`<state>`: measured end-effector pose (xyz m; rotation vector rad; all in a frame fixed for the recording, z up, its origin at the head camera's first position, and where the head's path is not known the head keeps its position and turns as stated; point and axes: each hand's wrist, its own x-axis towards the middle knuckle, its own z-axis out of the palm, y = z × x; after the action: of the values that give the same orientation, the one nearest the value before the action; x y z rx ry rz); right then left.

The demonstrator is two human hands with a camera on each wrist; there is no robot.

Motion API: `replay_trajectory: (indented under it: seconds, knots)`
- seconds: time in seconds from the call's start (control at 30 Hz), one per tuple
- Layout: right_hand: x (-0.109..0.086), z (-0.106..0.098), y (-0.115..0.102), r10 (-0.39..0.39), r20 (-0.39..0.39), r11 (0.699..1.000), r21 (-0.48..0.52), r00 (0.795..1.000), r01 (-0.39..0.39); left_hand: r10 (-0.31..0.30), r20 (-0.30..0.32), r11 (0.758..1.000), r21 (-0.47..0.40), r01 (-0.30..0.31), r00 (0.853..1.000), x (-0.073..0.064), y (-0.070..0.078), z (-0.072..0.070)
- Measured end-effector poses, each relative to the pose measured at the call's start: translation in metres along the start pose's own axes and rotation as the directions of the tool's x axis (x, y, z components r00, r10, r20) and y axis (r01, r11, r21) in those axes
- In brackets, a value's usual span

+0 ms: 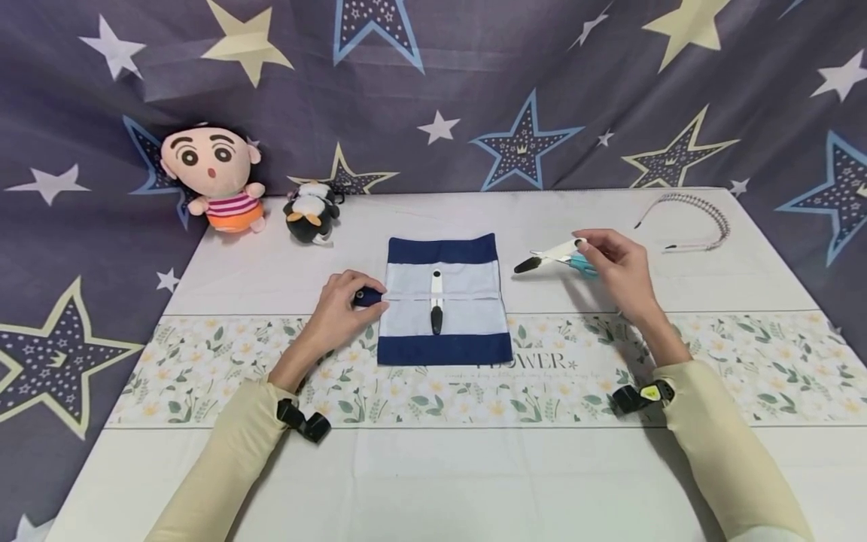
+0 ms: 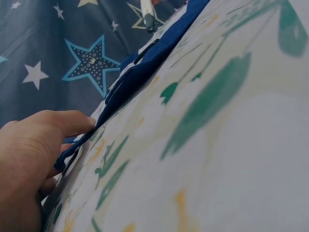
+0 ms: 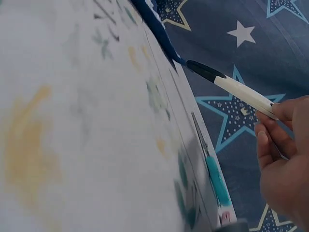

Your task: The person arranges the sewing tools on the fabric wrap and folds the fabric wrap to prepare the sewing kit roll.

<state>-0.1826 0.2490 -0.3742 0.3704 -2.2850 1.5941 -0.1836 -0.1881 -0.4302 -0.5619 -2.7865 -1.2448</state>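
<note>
An unfolded cloth case (image 1: 443, 351), light blue with navy bands, lies flat on the table. Its navy tab with a snap (image 1: 368, 296) sticks out on the left, where my left hand (image 1: 342, 309) pinches it between thumb and fingers. On the middle of the cloth rests a slim white tool with a black tip (image 1: 436, 290). To the right of the case, my right hand (image 1: 619, 272) holds a second white tool (image 3: 244, 94) by its end, black tip toward the case. Scissors with turquoise handles (image 3: 217, 181) lie on the table behind it, partly covered in the head view.
A plush doll (image 1: 215, 177) and a penguin plush (image 1: 311, 214) sit at the back left. A beaded headband (image 1: 721, 218) lies at the back right. A starry curtain (image 1: 433, 98) hangs behind the table (image 1: 447, 482), whose cloth has a flowered strip.
</note>
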Motion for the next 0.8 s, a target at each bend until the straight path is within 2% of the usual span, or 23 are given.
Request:
replay_trajectory:
  seconds: [0.17, 0.27, 0.37, 0.57, 0.8]
  knots:
    - [0.01, 0.01, 0.02, 0.01, -0.001, 0.998, 0.056, 1.0, -0.009, 0.007, 0.007, 1.0, 0.012, -0.007, 1.0, 0.0, 0.0, 0.0]
    - [0.016, 0.019, 0.023, 0.008, 0.006, 0.995, 0.1, 1.0, -0.008, 0.009, 0.01, 1.0, 0.023, -0.009, 1.0, 0.001, 0.001, 0.0]
    - [0.02, 0.029, 0.018, 0.0, 0.026, 0.991, 0.133, 1.0, -0.004, 0.006, 0.012, 1.0, 0.029, -0.006, 1.0, 0.001, 0.002, -0.001]
    - [0.022, 0.045, -0.01, -0.009, 0.066, 0.989, 0.15, 0.998, -0.001, 0.026, 0.03, 0.999, 0.024, -0.027, 0.999, 0.003, 0.006, 0.001]
    - [0.037, 0.067, 0.016, -0.023, 0.069, 0.984, 0.178, 0.997, 0.011, 0.072, 0.025, 0.996, 0.058, -0.074, 0.997, 0.01, 0.012, 0.007]
